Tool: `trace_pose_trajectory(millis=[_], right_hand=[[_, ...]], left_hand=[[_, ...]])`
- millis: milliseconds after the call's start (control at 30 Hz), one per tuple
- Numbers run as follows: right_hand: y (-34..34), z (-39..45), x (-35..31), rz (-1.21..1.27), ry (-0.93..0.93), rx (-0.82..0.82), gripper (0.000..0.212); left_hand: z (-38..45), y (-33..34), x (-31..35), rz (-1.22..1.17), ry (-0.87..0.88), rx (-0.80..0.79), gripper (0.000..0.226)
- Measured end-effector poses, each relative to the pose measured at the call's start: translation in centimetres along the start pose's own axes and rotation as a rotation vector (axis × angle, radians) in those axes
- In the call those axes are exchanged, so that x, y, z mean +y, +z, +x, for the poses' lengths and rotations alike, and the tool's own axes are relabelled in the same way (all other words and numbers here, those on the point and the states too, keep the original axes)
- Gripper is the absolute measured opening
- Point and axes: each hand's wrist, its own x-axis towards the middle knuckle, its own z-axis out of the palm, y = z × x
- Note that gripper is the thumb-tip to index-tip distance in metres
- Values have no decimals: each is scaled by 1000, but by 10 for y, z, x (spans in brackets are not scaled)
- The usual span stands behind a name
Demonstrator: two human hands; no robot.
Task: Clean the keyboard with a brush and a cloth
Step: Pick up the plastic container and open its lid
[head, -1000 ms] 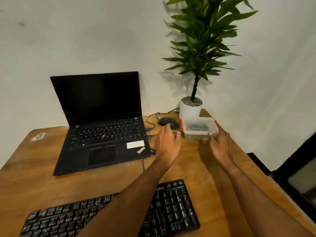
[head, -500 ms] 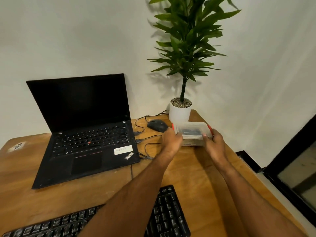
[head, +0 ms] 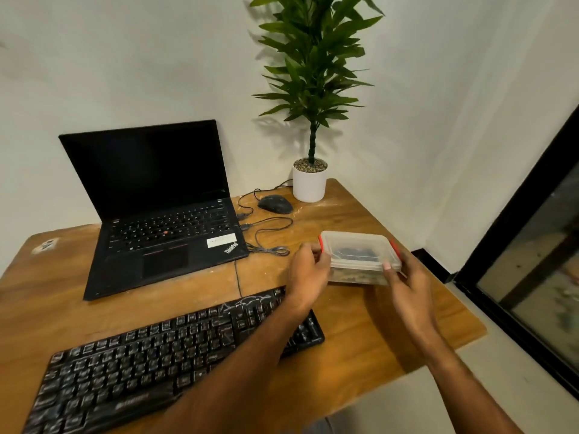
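We are drawing the lidded plastic box point(head: 360, 256) away from the plant pot point(head: 309, 185) toward us, and it is now sitting right of centre in the frame. Our left hand point(head: 308, 272) and right hand point(head: 407, 285) are gripping its two ends. The dusty keyboard point(head: 175, 355) is lying untouched at the surface's point(head: 360, 355) lower left; brush and cloth are presumably inside.

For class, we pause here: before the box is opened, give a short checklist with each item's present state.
1. Both hands hold the box, left hand and right hand: ok.
2. Lid on, red clips down: ok.
3. Brush and cloth inside: cannot tell; only dark contents show.
4. Box resting on the table: cannot tell.
5. Keyboard within reach, under the left forearm: ok.
6. Mouse cable clear of the box: ok.
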Motion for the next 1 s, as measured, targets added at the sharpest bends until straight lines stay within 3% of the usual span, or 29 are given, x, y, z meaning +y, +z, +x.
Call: trace_pose_trajectory(millis=[267, 367, 433, 533, 700, 867, 933, 1000], right_hand=[[-28, -58, 3, 73, 96, 145, 41], [-31, -58, 2, 47, 108, 195, 31], [-34, -51, 3, 15, 125, 218, 36], [-37, -38, 5, -18, 167, 224, 31], [-39, -29, 4, 70, 271, 266, 20], [-40, -25, 8, 163, 347, 286, 13], [-39, -21, 11, 183, 387, 296, 7], [-39, -21, 15, 191, 406, 298, 15]], left_hand=[[-44, 13, -21, 72, -71, 29, 12], [-45, 13, -23, 125, -80, 72, 12], [-45, 12, -24, 146, -102, 70, 19], [-44, 12, -24, 89, -124, 53, 7], [-41, 16, -29, 63, -154, 60, 8], [-40, 15, -37, 66, -247, 56, 30], [-39, 15, -39, 122, -205, 58, 33], [-40, 12, -33, 175, -176, 55, 29]])
